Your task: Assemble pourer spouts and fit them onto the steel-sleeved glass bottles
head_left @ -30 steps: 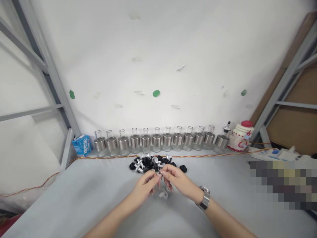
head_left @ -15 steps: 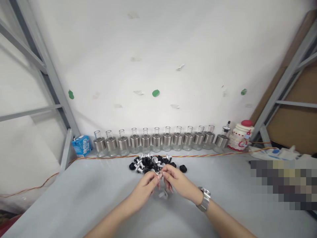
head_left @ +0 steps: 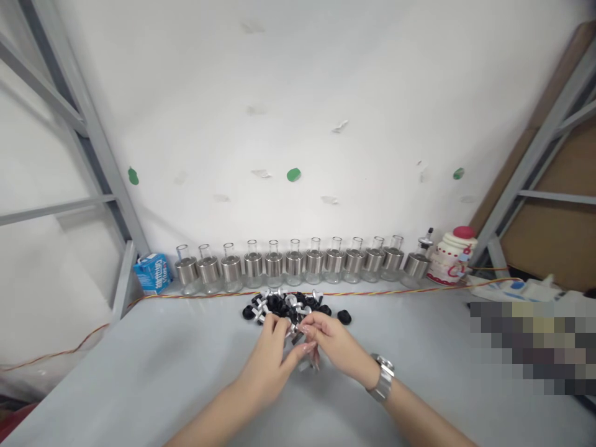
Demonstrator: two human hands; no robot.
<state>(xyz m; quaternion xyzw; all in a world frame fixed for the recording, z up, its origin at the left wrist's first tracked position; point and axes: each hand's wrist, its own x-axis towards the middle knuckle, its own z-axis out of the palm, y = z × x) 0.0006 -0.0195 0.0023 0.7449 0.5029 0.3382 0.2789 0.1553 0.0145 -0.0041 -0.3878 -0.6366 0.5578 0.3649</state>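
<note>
My left hand reaches to the near edge of a pile of small black and silver parts, which look like bottle pourer pieces. Its thumb is spread away from the bent fingers, and the fingertips are partly hidden. Close beside it, my right hand is closed in a pinch around something small that its fingers mostly cover. A dark piece shows between the two hands. Under the right fingers, a blurred silver piece is partly visible near the tabletop.
Glass bottles with steel collars stand in a row by the wall. The rightmost bottle carries a pourer. A blue carton is at the left, a cake-shaped jar at the right. A twisted wire crosses the grey table.
My left hand has parted from the right fingertips and shifted left toward the pile, its thumb spreading. My right hand stays almost in place, still pinching.
</note>
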